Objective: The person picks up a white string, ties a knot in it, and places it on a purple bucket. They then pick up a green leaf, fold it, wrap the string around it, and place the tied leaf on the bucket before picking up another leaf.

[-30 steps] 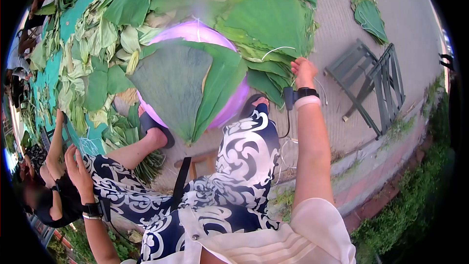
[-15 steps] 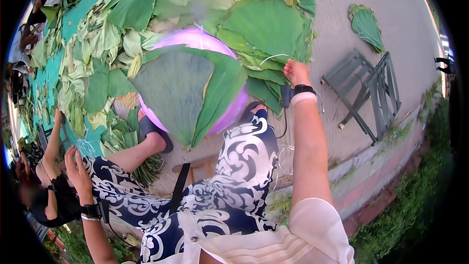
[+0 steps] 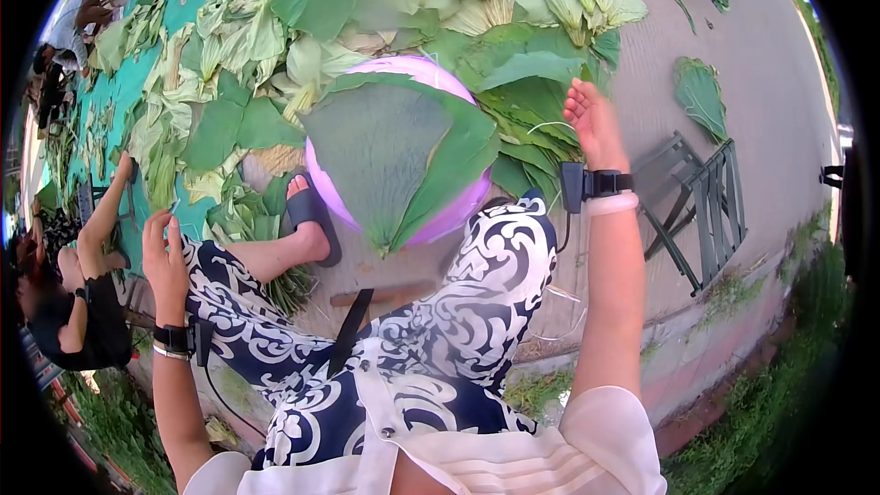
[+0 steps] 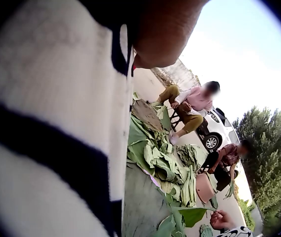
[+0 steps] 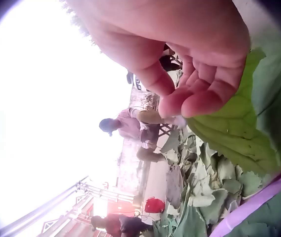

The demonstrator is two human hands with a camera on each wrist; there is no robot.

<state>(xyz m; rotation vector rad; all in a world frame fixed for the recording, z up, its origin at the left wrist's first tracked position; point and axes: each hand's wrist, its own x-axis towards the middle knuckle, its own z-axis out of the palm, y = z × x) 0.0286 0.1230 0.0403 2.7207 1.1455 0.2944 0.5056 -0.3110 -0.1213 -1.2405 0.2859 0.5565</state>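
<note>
My right hand (image 3: 598,133) pinches the edge of a green leaf (image 3: 532,68) at the right side of a leaf pile (image 3: 527,119). That leaf (image 5: 234,136) hangs from the thumb and fingertips of the right hand (image 5: 194,54) in the right wrist view. Beside the pile, large overlapping leaves (image 3: 376,147) lie across a round purple thing (image 3: 328,185) between the feet. My left hand (image 3: 165,266) is by the left knee, holding nothing, its fingers loosely extended. Only part of the left hand (image 4: 165,34) shows in its wrist view.
A folding stool (image 3: 715,211) stands at the right, near a small leaf bundle (image 3: 701,99). Many pale leaves (image 3: 247,27) cover the ground and green sheet at the left and top. Other people (image 4: 197,101) sit beyond, near a pink tub (image 4: 204,187).
My right hand has moved up along the pile and now holds a leaf edge, raised off the others. The head view has shifted. The left hand still rests by the knee.
</note>
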